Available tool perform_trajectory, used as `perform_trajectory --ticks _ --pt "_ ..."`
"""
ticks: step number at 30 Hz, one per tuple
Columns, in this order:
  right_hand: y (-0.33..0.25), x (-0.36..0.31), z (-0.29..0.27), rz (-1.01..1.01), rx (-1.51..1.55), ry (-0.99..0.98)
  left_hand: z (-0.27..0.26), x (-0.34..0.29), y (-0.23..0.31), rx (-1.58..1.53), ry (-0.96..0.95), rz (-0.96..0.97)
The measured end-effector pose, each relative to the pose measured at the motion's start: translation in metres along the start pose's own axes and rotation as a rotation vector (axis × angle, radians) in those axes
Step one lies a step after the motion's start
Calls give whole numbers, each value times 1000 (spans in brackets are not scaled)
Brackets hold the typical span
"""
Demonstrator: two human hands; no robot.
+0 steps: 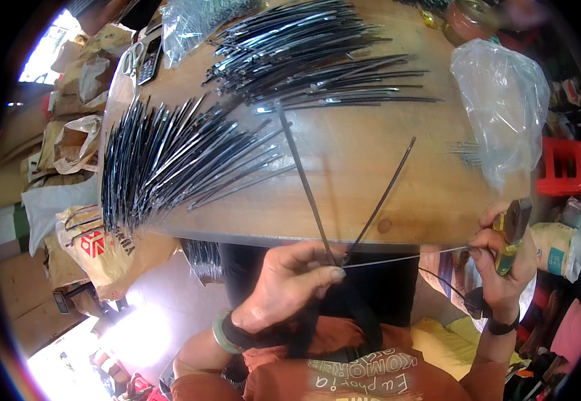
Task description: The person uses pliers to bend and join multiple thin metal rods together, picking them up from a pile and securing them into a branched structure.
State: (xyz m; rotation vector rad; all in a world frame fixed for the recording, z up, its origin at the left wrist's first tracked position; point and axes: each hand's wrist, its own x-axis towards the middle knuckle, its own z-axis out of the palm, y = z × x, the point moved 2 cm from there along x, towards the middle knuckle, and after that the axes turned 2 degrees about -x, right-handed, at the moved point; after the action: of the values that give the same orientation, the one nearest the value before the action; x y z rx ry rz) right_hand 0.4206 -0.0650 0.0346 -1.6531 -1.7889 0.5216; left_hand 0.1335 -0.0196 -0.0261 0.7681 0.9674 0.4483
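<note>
My left hand [295, 277] is closed in a pinch at the near table edge. It grips the meeting ends of two thin dark metal rods, which spread apart in a V. The left rod [302, 175] leans up and away, while the right rod [384, 199] slants off to the right. From the pinch a thin pale wire [407, 256] runs nearly straight to my right hand [501, 274]. There the thumb and forefinger pinch the wire's far end. That hand also holds a short tool [509, 240] with a dark metal head and a yellow-and-black handle; its exact kind is unclear.
Large piles of dark rods lie at the left [160, 160] and the back [304, 53] of the wooden table [364, 160]. A clear plastic bag [504, 100] with short thin wires sits at right. Scissors [131, 61] lie back left. A red stool [563, 166] stands beyond the table.
</note>
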Motion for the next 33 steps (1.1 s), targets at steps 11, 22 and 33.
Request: perform_trajectory --ticks 11,22,33 --pt "-5 12 23 -193 -74 -86 4 4 2 106 -106 -130" --pt "-15 36 58 -379 -99 -240 -2 4 11 263 -146 -193" --pt "-25 30 63 -341 -104 -196 5 30 40 226 -279 -177"
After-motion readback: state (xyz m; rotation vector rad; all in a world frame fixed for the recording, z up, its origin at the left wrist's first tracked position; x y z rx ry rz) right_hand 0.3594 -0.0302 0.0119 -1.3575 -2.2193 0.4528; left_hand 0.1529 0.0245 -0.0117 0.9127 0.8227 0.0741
